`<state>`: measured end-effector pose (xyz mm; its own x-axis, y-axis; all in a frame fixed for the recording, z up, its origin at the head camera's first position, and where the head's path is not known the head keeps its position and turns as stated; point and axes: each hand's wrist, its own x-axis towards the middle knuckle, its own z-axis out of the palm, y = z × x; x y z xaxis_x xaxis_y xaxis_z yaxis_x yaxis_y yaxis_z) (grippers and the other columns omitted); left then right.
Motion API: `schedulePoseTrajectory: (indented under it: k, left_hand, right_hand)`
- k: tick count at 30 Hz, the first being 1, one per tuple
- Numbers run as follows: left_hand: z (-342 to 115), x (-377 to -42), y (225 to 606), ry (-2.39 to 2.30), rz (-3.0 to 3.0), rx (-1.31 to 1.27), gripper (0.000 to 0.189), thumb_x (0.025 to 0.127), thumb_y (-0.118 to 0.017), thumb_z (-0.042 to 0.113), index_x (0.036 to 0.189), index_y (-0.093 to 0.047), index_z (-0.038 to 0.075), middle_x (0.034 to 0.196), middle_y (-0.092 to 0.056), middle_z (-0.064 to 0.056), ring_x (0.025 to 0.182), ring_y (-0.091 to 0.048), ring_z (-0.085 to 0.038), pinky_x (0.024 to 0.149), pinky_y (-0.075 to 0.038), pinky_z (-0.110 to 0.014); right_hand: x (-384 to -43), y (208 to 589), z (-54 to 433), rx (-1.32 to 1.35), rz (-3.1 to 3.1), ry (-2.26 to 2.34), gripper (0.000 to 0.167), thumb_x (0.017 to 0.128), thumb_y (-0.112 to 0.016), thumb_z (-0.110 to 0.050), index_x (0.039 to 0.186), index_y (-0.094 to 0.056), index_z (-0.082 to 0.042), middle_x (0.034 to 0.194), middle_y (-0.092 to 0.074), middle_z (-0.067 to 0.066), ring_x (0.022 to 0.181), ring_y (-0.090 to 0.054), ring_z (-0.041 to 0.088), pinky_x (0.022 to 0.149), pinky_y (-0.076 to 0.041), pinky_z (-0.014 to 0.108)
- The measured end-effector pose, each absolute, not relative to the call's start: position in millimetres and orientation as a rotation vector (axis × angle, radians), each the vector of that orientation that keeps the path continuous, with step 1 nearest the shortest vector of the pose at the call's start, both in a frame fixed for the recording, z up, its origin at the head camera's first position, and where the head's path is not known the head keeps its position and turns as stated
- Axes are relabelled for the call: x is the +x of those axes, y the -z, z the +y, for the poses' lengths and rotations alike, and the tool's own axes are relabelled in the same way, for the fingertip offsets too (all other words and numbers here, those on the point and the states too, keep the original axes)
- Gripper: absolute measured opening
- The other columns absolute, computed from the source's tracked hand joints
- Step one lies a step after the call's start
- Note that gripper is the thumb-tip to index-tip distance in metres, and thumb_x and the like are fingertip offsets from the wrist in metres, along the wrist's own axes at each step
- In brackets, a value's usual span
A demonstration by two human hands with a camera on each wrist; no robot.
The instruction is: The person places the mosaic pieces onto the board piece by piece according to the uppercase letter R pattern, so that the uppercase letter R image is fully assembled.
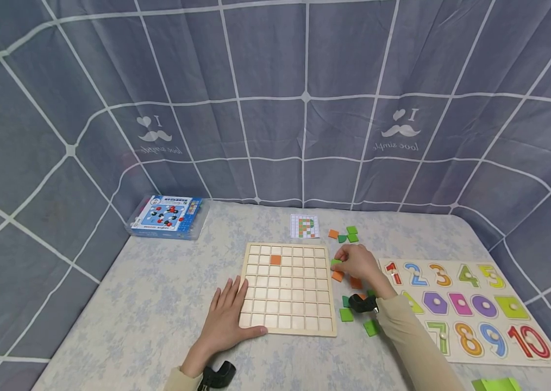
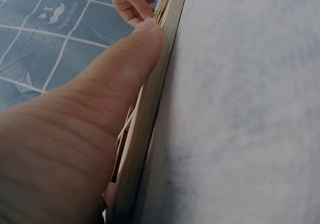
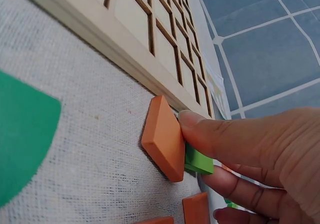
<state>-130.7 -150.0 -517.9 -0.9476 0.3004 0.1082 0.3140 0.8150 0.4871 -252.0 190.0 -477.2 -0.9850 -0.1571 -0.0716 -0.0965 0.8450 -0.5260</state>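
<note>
Grid board [image 1: 285, 288] lies mid-tabletop [image 1: 129, 309]. One orange tile [image 1: 275, 259] sits in it, second row from the far edge, third column from the left. Left hand [image 1: 225, 319]: fingers straight and spread, tips at the board's left edge, thumb along its near edge. Right hand [image 1: 359, 264]: thumb and fingers pinch a light green tile [image 3: 199, 161], just beside the board's right edge, towards its far right corner. A loose orange tile [image 3: 164, 140] is next to the thumb; cannot tell if they touch. More tiles, orange and green, lie scattered off the board's right edge. Pattern card [image 1: 305, 226] beyond the board's far edge. Number puzzle [image 1: 461, 320] along the tabletop's right edge; boxed set [image 1: 166, 217] at its far left corner.
</note>
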Motion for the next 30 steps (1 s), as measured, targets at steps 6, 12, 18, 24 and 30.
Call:
schedulePoseTrajectory:
  k: [6, 12, 18, 24, 30]
  left_hand:
    - [-149.5, -130.2, 517.7, 0.811, -2.967, -0.498, 0.111, 0.071, -0.067, 0.068, 0.149, -0.026, 0.001, 0.153, -0.019, -0.021, 0.141, -0.009, -0.037, 0.110, -0.005, -0.055]
    - [-149.1, -129.3, 517.9, 0.810, -2.972, -0.495, 0.112, 0.071, -0.066, 0.069, 0.150, -0.026, 0.001, 0.154, -0.019, -0.020, 0.141, -0.009, -0.037, 0.110, -0.005, -0.054]
    - [-148.3, -129.2, 517.2, 0.808, -2.981, -0.490, 0.111, 0.071, -0.067, 0.068, 0.150, -0.025, 0.002, 0.154, -0.018, -0.020, 0.141, -0.009, -0.037, 0.110, -0.005, -0.054]
    - [-147.9, -129.3, 516.3, 0.816, -2.985, -0.488, 0.111, 0.071, -0.068, 0.067, 0.150, -0.025, 0.002, 0.154, -0.018, -0.020, 0.141, -0.008, -0.037, 0.110, -0.004, -0.054]
    - [-148.5, -130.2, 516.8, 0.789, -2.989, -0.487, 0.112, 0.071, -0.066, 0.069, 0.150, -0.025, 0.002, 0.154, -0.018, -0.020, 0.141, -0.008, -0.037, 0.111, -0.004, -0.054]
  right_hand:
    - [-251.2, 475.9, 189.1, -0.203, 2.904, 0.850, 0.022, 0.074, -0.082, -0.022, 0.081, -0.065, -0.010, 0.074, -0.056, -0.001, 0.064, -0.048, 0.016, 0.060, -0.039, 0.032]
    - [-249.1, 476.2, 190.4, -0.220, 2.894, 0.920, 0.020, 0.076, -0.081, -0.018, 0.083, -0.065, -0.009, 0.076, -0.057, 0.000, 0.065, -0.050, 0.016, 0.059, -0.042, 0.033]
    - [-245.6, 477.1, 195.2, -0.260, 2.867, 1.002, 0.010, 0.080, -0.077, -0.012, 0.087, -0.070, -0.009, 0.077, -0.059, -0.001, 0.068, -0.053, 0.015, 0.062, -0.045, 0.034]
    - [-244.2, 474.3, 199.4, -0.299, 2.830, 1.041, 0.007, 0.082, -0.075, -0.013, 0.084, -0.070, -0.009, 0.074, -0.060, -0.002, 0.065, -0.052, 0.015, 0.058, -0.044, 0.031]
    - [-246.8, 469.4, 191.0, -0.379, 2.810, 1.178, 0.011, 0.081, -0.077, -0.015, 0.084, -0.068, -0.009, 0.075, -0.060, -0.001, 0.063, -0.053, 0.016, 0.054, -0.043, 0.030]
